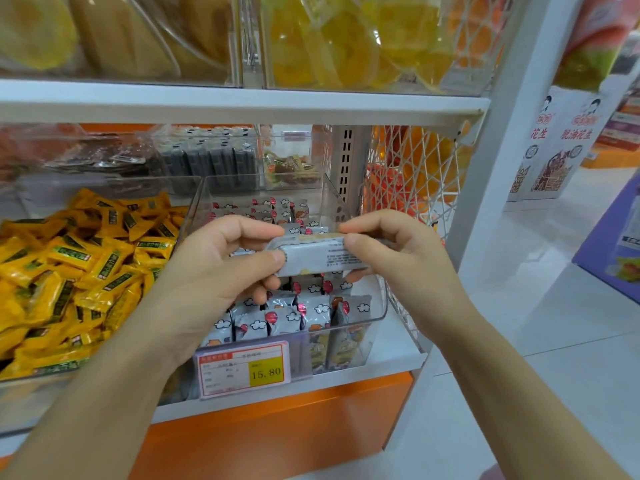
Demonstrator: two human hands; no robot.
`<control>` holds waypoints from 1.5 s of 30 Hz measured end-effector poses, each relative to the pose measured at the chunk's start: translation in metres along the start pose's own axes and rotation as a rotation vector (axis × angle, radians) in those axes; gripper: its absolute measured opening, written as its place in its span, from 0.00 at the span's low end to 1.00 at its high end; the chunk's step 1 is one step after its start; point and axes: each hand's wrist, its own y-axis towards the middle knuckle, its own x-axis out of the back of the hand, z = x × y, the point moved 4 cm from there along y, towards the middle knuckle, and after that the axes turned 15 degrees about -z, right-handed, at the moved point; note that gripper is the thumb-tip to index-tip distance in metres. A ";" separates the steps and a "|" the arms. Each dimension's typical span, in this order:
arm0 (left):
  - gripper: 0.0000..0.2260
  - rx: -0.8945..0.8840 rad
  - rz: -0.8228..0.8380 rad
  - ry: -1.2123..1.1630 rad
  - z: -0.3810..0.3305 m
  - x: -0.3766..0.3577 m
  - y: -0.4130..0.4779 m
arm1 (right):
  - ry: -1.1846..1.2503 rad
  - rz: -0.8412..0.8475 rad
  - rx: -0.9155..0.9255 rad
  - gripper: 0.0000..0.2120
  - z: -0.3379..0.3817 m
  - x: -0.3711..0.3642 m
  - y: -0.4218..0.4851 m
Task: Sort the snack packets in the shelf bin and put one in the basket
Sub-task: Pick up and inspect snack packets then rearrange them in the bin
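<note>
Both hands hold one gray snack packet [317, 255] above the clear bin [375, 306] — its long side runs from 9 o'clock to 3 o'clock. The left hand [221, 268] pinches the 9 o'clock end, fingers curled. The right hand [391, 251] pinches the 3 o'clock end — thumb on top.

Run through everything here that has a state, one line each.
Grey packet: held level above the bin, between both hands.
Left hand: pinching its left end.
Right hand: pinching its right end.
Clear bin: open-topped, partly filled with matching packets.
Yellow packets: heaped loose in the neighbouring bin.
</note>
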 end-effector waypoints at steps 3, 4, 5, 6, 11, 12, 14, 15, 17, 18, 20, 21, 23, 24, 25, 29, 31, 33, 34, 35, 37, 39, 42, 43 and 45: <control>0.10 -0.080 0.029 0.116 -0.002 -0.002 -0.002 | -0.019 -0.064 0.049 0.06 0.001 0.003 0.001; 0.10 -0.100 0.041 0.145 -0.002 -0.003 -0.003 | -0.039 -0.093 0.075 0.07 0.001 0.004 0.001; 0.10 -0.110 0.049 0.156 -0.002 -0.004 -0.004 | -0.053 -0.119 0.093 0.08 0.001 0.005 0.001; 0.09 -0.111 0.051 0.154 -0.002 -0.005 -0.005 | -0.069 -0.141 0.109 0.08 0.002 0.005 0.000; 0.07 -0.173 -0.059 0.261 0.001 -0.008 -0.006 | -0.160 -0.142 0.218 0.05 0.007 -0.001 -0.007; 0.06 -0.184 -0.083 0.272 0.001 -0.009 -0.006 | -0.171 -0.138 0.229 0.05 0.008 -0.002 -0.008; 0.05 -0.195 -0.111 0.273 0.000 -0.009 -0.006 | -0.181 -0.132 0.228 0.05 0.008 -0.003 -0.008; 0.06 -0.200 -0.121 0.271 -0.001 -0.008 -0.006 | -0.182 -0.130 0.223 0.05 0.008 -0.003 -0.008; 0.08 -0.208 -0.130 0.264 -0.003 -0.007 -0.006 | -0.181 -0.122 0.216 0.05 0.008 -0.004 -0.008; 0.08 -0.208 -0.131 0.260 -0.005 -0.007 -0.007 | -0.177 -0.119 0.216 0.05 0.008 -0.004 -0.008; 0.08 -0.205 -0.126 0.252 -0.006 -0.006 -0.006 | -0.168 -0.116 0.218 0.05 0.009 -0.004 -0.008; 0.08 -0.201 -0.123 0.252 -0.006 -0.006 -0.006 | -0.166 -0.115 0.219 0.05 0.009 -0.004 -0.008; 0.08 -0.192 -0.121 0.250 -0.005 -0.005 -0.006 | -0.170 -0.115 0.218 0.05 0.008 -0.004 -0.008; 0.08 -0.187 -0.119 0.243 -0.005 -0.005 -0.006 | -0.172 -0.120 0.213 0.05 0.008 -0.004 -0.008; 0.08 -0.184 -0.115 0.234 -0.005 -0.005 -0.006 | -0.171 -0.130 0.203 0.05 0.007 -0.003 -0.008; 0.05 -0.213 -0.080 0.230 -0.003 -0.008 -0.005 | -0.181 -0.215 0.151 0.07 0.003 -0.001 -0.006; 0.07 -0.204 -0.008 0.221 -0.001 -0.011 -0.006 | -0.132 -0.251 0.084 0.09 0.000 0.002 -0.004; 0.15 -0.218 0.031 0.315 0.004 -0.014 -0.006 | -0.112 -0.261 0.038 0.13 -0.004 0.006 -0.002; 0.15 -0.245 0.026 0.382 0.006 -0.015 -0.006 | -0.127 -0.254 0.029 0.14 -0.004 0.007 -0.001; 0.15 -0.271 0.013 0.419 0.006 -0.016 -0.006 | -0.132 -0.240 0.016 0.14 -0.004 0.006 -0.001; 0.12 -0.271 -0.028 0.406 0.009 -0.017 -0.003 | -0.047 -0.207 -0.028 0.10 -0.004 0.005 -0.001; 0.15 -0.206 -0.067 0.359 0.012 -0.015 0.001 | 0.080 -0.157 -0.069 0.05 -0.004 0.004 -0.002; 0.15 -0.161 -0.099 0.331 0.013 -0.014 0.005 | -0.020 -0.082 0.006 0.16 -0.005 0.002 0.000; 0.16 -0.172 -0.105 0.352 0.014 -0.014 0.006 | -0.076 -0.081 0.038 0.18 -0.005 0.001 0.001; 0.16 -0.211 -0.110 0.415 0.013 -0.015 0.009 | -0.124 -0.107 0.065 0.16 -0.005 0.000 0.007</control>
